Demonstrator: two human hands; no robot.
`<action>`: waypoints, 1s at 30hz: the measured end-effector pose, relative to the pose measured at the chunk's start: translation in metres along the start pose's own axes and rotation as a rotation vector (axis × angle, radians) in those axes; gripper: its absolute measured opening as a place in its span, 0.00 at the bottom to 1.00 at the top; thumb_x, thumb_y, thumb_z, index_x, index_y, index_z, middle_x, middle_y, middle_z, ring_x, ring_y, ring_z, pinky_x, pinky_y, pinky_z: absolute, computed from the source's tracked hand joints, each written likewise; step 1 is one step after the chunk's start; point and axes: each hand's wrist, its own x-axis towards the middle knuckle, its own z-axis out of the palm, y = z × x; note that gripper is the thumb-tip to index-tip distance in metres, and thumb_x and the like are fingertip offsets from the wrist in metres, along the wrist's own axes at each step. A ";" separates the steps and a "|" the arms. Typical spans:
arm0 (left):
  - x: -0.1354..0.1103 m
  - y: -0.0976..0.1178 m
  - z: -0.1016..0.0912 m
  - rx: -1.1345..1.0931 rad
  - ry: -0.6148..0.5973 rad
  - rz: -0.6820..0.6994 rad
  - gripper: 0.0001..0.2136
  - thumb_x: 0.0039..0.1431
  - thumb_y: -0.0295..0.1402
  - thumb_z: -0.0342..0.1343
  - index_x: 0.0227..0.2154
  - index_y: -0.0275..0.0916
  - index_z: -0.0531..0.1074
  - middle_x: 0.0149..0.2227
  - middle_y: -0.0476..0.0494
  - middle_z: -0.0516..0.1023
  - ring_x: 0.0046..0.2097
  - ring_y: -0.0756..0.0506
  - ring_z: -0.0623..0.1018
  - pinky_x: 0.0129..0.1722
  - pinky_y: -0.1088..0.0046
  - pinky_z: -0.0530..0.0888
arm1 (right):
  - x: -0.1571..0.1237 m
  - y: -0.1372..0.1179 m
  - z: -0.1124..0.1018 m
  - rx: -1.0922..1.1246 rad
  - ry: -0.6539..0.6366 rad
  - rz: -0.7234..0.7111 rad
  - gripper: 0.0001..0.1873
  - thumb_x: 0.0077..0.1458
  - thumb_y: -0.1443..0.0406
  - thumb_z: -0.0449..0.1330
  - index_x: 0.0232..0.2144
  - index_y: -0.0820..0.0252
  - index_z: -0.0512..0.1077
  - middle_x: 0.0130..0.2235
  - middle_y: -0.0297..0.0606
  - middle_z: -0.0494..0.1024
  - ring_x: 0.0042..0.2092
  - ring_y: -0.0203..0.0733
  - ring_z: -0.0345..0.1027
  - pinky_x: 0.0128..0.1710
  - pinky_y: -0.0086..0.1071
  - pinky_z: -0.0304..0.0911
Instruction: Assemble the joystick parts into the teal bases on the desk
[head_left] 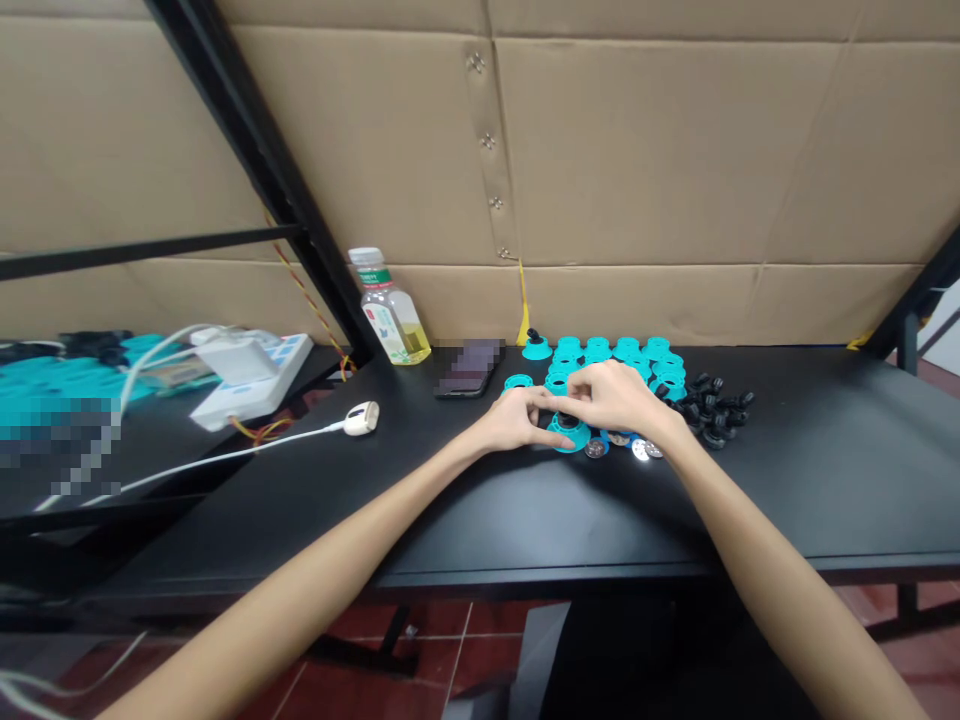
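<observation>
A teal flared cup (568, 440) with a black part (568, 421) at its top rests on the black table. My left hand (517, 418) holds it from the left, thumb along its near side and fingers behind. From the right, my right hand (611, 397) reaches over, its fingers closed at the black part, which they mostly cover. Several more teal cups (598, 348) stand in rows just behind my hands. Several round metal discs (595, 448) lie below my right hand. A pile of black fittings (712, 410) sits to the right.
At the back stands a finished-looking teal cup with a black knob (536, 346). Left of it are a phone (471, 368) and a drink bottle (390, 310). A white cable's plug (361, 418), a power strip (255, 385) and more teal pieces (60, 385) lie further left. Cardboard (637, 180) lines the back.
</observation>
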 end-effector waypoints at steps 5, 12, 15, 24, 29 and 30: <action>0.000 0.001 -0.001 -0.012 -0.023 0.013 0.22 0.37 0.49 0.68 0.28 0.35 0.77 0.29 0.51 0.67 0.24 0.55 0.59 0.22 0.78 0.55 | 0.001 0.015 -0.006 0.300 -0.177 -0.087 0.12 0.52 0.61 0.60 0.38 0.59 0.78 0.29 0.33 0.75 0.26 0.31 0.59 0.27 0.27 0.49; 0.000 -0.003 0.000 -0.031 -0.013 0.037 0.21 0.38 0.49 0.68 0.24 0.34 0.75 0.30 0.51 0.68 0.26 0.54 0.61 0.23 0.77 0.57 | 0.008 0.005 0.009 0.088 -0.027 -0.085 0.14 0.53 0.58 0.60 0.25 0.64 0.74 0.23 0.34 0.72 0.26 0.32 0.59 0.25 0.28 0.46; 0.001 -0.004 0.000 -0.026 -0.003 0.024 0.21 0.36 0.48 0.69 0.28 0.35 0.77 0.28 0.52 0.66 0.24 0.54 0.58 0.22 0.77 0.55 | 0.012 0.001 0.016 -0.108 0.035 -0.011 0.17 0.57 0.57 0.54 0.25 0.63 0.73 0.25 0.38 0.74 0.27 0.36 0.62 0.25 0.29 0.45; 0.001 -0.001 0.000 0.010 -0.013 -0.021 0.24 0.36 0.50 0.68 0.32 0.35 0.80 0.24 0.51 0.67 0.23 0.55 0.55 0.22 0.76 0.53 | 0.004 0.002 0.008 -0.267 0.008 0.114 0.30 0.61 0.48 0.45 0.22 0.62 0.75 0.24 0.43 0.75 0.29 0.41 0.66 0.26 0.31 0.46; 0.000 -0.003 0.000 -0.015 -0.017 -0.008 0.24 0.35 0.50 0.69 0.31 0.35 0.79 0.33 0.47 0.71 0.24 0.55 0.58 0.22 0.77 0.55 | -0.002 0.009 -0.005 -0.069 -0.053 0.038 0.17 0.56 0.52 0.55 0.33 0.56 0.76 0.28 0.35 0.76 0.31 0.37 0.65 0.27 0.28 0.47; 0.000 -0.003 0.000 -0.021 -0.020 -0.008 0.24 0.36 0.50 0.69 0.32 0.36 0.79 0.34 0.47 0.72 0.24 0.55 0.58 0.22 0.77 0.55 | -0.002 0.010 -0.005 -0.043 -0.067 0.029 0.14 0.53 0.53 0.58 0.34 0.56 0.76 0.29 0.34 0.77 0.31 0.36 0.65 0.27 0.28 0.47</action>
